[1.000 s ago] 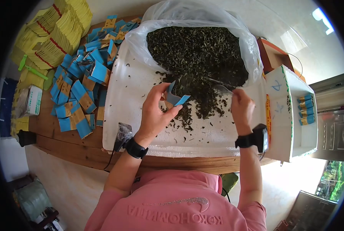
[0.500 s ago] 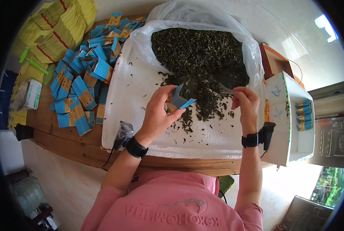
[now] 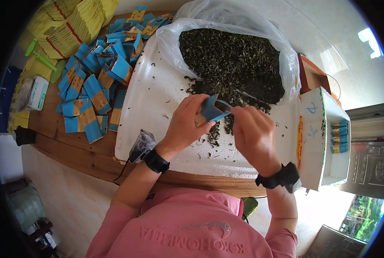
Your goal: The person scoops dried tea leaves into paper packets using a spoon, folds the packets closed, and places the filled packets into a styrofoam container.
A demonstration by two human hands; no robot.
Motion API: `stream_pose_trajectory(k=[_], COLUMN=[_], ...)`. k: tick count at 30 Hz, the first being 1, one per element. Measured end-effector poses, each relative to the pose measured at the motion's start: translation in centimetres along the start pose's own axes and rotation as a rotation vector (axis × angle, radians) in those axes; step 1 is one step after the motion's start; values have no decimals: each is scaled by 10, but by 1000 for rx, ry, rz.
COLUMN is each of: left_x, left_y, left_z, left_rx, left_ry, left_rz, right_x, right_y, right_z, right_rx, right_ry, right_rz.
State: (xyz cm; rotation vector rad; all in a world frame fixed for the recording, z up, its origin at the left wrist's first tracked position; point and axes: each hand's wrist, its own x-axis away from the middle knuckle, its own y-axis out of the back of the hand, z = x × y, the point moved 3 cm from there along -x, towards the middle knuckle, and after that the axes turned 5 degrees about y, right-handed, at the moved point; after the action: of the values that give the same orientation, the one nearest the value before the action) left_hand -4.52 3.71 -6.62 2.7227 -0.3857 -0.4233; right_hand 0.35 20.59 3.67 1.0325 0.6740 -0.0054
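My left hand (image 3: 184, 122) grips a small blue and brown paper packet (image 3: 208, 110), its mouth open and tilted toward the right. In my right hand (image 3: 254, 131) is a spoon (image 3: 224, 105) whose bowl end sits at the packet's mouth; how much it carries is hard to make out. Just beyond both hands, dark dried leaves (image 3: 230, 58), which look like tea, spill from a clear plastic bag (image 3: 290, 71) onto a white foam board (image 3: 147, 101). Loose leaf bits lie beneath my hands.
Many blue and brown packets (image 3: 89, 101) are heaped at left beside folded yellow stacks (image 3: 78, 30) and a green-handled tool (image 3: 43, 60). At right stands a white foam box (image 3: 314, 142) with several packets inside. A plastic-wrapped device (image 3: 142, 144) sits near my left wrist.
My right hand has moved left and toward the packet, bringing the spoon from the leaves to its mouth. The left hand keeps its hold on the packet.
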Motion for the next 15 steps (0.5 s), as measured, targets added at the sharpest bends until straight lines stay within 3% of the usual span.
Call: stream_pose_trajectory(k=[2, 7, 10, 11, 14, 15], left_x=[-1, -1, -2, -2, 0, -2], left_y=[2, 3, 3, 2, 3, 3], left_z=[-1, 0, -2, -1, 1, 1], left_rx=[28, 63, 99, 82, 60, 62], left_ry=[25, 16, 81, 50, 14, 4], left_rz=[-6, -30, 20, 1, -13, -11], right_x=[-4, -6, 1, 3, 3, 7], right_y=[2, 20, 2, 0, 7, 11], right_z=[9, 9, 16, 14, 6, 3], right_rx=[55, 81, 76, 73, 24, 28], right_ry=[165, 227, 184, 183, 210, 207], right_rz=[26, -83, 185, 183, -125, -133])
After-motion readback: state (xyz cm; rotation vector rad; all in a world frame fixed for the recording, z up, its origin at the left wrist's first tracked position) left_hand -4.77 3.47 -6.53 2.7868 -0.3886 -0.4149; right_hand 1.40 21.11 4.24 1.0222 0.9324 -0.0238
